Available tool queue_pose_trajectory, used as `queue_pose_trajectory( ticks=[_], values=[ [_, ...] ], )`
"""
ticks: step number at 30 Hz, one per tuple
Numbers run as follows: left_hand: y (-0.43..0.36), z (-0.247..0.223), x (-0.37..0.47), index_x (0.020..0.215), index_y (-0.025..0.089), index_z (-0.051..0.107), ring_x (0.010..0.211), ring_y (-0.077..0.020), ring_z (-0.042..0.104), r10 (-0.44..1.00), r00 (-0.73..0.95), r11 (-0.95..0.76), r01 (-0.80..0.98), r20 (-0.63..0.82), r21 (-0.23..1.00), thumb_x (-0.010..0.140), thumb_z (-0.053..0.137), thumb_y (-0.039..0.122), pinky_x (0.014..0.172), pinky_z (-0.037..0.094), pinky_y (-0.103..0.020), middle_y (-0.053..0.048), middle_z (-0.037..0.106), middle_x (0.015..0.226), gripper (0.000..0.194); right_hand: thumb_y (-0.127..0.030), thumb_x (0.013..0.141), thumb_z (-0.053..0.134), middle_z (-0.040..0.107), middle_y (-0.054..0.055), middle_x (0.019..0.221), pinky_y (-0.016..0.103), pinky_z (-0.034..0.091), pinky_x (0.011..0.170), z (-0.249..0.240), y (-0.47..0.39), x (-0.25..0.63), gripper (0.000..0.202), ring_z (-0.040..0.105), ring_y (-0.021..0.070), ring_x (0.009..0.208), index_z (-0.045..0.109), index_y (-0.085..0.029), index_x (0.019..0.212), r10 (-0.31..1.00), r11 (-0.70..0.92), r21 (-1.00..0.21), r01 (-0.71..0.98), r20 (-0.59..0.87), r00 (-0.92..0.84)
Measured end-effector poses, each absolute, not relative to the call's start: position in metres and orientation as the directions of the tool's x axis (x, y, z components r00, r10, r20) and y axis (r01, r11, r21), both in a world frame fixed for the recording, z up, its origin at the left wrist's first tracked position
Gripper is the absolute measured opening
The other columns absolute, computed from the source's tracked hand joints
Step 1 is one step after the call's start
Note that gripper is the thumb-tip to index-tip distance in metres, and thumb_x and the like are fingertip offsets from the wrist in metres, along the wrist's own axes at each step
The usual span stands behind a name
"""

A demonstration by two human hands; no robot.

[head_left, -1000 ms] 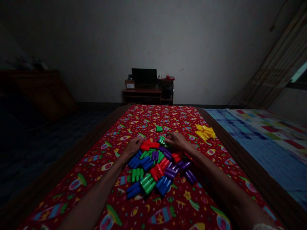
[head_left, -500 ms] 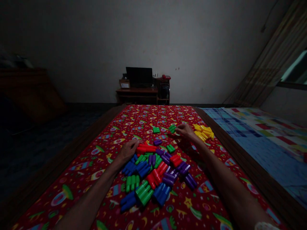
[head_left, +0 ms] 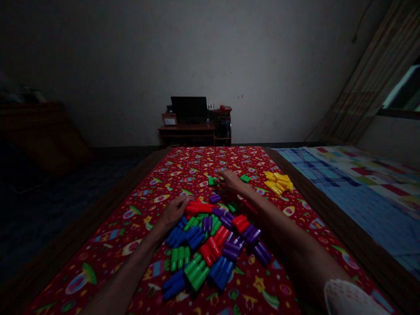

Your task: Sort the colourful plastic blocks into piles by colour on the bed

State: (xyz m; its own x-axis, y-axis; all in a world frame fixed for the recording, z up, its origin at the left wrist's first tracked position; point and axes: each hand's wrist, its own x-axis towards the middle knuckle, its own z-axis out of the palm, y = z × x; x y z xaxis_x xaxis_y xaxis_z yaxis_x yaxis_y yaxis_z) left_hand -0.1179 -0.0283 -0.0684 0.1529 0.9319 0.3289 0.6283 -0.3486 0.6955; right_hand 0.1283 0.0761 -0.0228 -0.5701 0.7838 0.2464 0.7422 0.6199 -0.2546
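A pile of glossy plastic toy blocks with finger-like prongs lies on the red patterned cloth (head_left: 131, 218). My left hand (head_left: 174, 211) rests at the pile's far left edge, its fingers bent together over the end of a red block (head_left: 201, 207). Reaching across beyond the pile, my right hand (head_left: 230, 181) has its fingers closed at the right end of a green block (head_left: 211, 180). Another green block (head_left: 245, 178) lies just right of that hand. Below the right wrist sit a purple block (head_left: 215, 198) and a partly shadowed green block (head_left: 232, 207).
Several yellow blocks (head_left: 278, 182) form a group near the cloth's right edge. Blue blocks (head_left: 222, 272) lie at the near side of the pile. A bed with a checked cover (head_left: 331, 192) stands to the right. Against the far wall is a desk (head_left: 187, 128) with a dark monitor (head_left: 189, 109).
My right hand has moved left, from one green block to the other. The first green block now lies farther right, apart from the fingers. My left hand stays by the red block.
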Motion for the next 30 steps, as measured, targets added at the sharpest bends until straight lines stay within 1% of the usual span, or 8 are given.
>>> queue_pose_trajectory(
  ticks=[2, 5, 11, 16, 20, 23, 27, 30],
  values=[
    [-0.028, -0.069, -0.118, 0.084, 0.019, 0.073, 0.1, -0.0254, 0.066, 0.929, 0.16, -0.356, 0.63, 0.332, 0.691, 0.085, 0.04, 0.06, 0.096, 0.048, -0.039, -0.009, 0.074, 0.099, 0.052, -0.015, 0.083, 0.058, 0.071, 0.01, 0.097, 0.02, 0.04, 0.07, -0.027, 0.078, 0.105, 0.022, 0.062, 0.0153, 0.084, 0.069, -0.014, 0.102, 0.706, 0.705, -0.249, 0.665, 0.157, -0.69],
    [-0.028, -0.069, -0.119, 0.085, 0.02, 0.073, 0.098, -0.0253, 0.066, 0.93, 0.16, -0.352, 0.638, 0.33, 0.685, 0.085, 0.039, 0.06, 0.096, 0.048, -0.039, -0.008, 0.074, 0.099, 0.052, -0.012, 0.082, 0.056, 0.071, 0.008, 0.088, 0.02, 0.039, 0.066, -0.033, 0.08, 0.095, 0.021, 0.06, 0.0134, 0.075, 0.071, -0.013, 0.097, 0.695, 0.709, -0.27, 0.651, 0.114, -0.71],
    [-0.03, -0.069, -0.118, 0.087, 0.02, 0.073, 0.1, -0.0243, 0.065, 0.933, 0.153, -0.347, 0.629, 0.326, 0.696, 0.086, 0.04, 0.058, 0.097, 0.048, -0.037, -0.007, 0.074, 0.1, 0.05, -0.017, 0.087, 0.052, 0.068, 0.013, 0.109, 0.025, 0.042, 0.078, -0.033, 0.085, 0.146, 0.042, 0.06, 0.0196, 0.094, 0.056, -0.013, 0.128, 0.848, 0.512, -0.212, 0.832, 0.274, -0.453],
    [-0.03, -0.069, -0.118, 0.087, 0.019, 0.073, 0.099, -0.0248, 0.066, 0.933, 0.151, -0.346, 0.628, 0.328, 0.697, 0.086, 0.04, 0.057, 0.095, 0.048, -0.037, -0.008, 0.074, 0.101, 0.05, -0.021, 0.088, 0.05, 0.068, 0.017, 0.109, 0.029, 0.042, 0.077, -0.018, 0.089, 0.182, 0.032, 0.061, 0.025, 0.098, 0.065, -0.013, 0.116, 0.921, 0.361, -0.081, 0.929, 0.185, -0.342],
    [-0.029, -0.069, -0.118, 0.086, 0.019, 0.073, 0.1, -0.0254, 0.066, 0.929, 0.153, -0.356, 0.626, 0.338, 0.694, 0.085, 0.04, 0.058, 0.097, 0.048, -0.038, -0.009, 0.074, 0.1, 0.052, -0.024, 0.092, 0.048, 0.07, 0.015, 0.1, 0.026, 0.04, 0.074, -0.006, 0.066, 0.185, 0.03, 0.063, 0.0217, 0.091, 0.066, -0.013, 0.113, 0.887, 0.439, -0.139, 0.887, 0.227, -0.403],
    [-0.03, -0.067, -0.117, 0.088, 0.02, 0.074, 0.1, -0.0249, 0.065, 0.934, 0.148, -0.342, 0.629, 0.325, 0.698, 0.085, 0.04, 0.059, 0.096, 0.048, -0.037, -0.007, 0.074, 0.1, 0.051, -0.031, 0.091, 0.052, 0.072, 0.011, 0.089, 0.025, 0.038, 0.065, -0.003, 0.033, 0.18, 0.027, 0.064, 0.0192, 0.08, 0.07, -0.016, 0.104, 0.841, 0.541, -0.214, 0.814, 0.143, -0.521],
    [-0.031, -0.066, -0.117, 0.089, 0.02, 0.074, 0.099, -0.0244, 0.065, 0.938, 0.143, -0.333, 0.623, 0.315, 0.708, 0.086, 0.04, 0.058, 0.096, 0.048, -0.037, -0.007, 0.074, 0.101, 0.051, -0.038, 0.08, 0.068, 0.071, 0.01, 0.094, 0.024, 0.038, 0.065, -0.007, -0.002, 0.169, 0.026, 0.064, 0.0216, 0.087, 0.072, -0.02, 0.097, 0.78, 0.615, -0.148, 0.774, -0.023, -0.625],
    [-0.03, -0.068, -0.117, 0.088, 0.02, 0.074, 0.099, -0.0248, 0.066, 0.935, 0.142, -0.339, 0.624, 0.324, 0.704, 0.085, 0.04, 0.059, 0.096, 0.048, -0.037, -0.007, 0.074, 0.099, 0.051, -0.033, 0.082, 0.065, 0.071, 0.008, 0.094, 0.024, 0.038, 0.065, -0.013, -0.001, 0.167, 0.023, 0.063, 0.0207, 0.086, 0.072, -0.023, 0.101, 0.778, 0.619, -0.15, 0.771, -0.019, -0.628]
  ],
)
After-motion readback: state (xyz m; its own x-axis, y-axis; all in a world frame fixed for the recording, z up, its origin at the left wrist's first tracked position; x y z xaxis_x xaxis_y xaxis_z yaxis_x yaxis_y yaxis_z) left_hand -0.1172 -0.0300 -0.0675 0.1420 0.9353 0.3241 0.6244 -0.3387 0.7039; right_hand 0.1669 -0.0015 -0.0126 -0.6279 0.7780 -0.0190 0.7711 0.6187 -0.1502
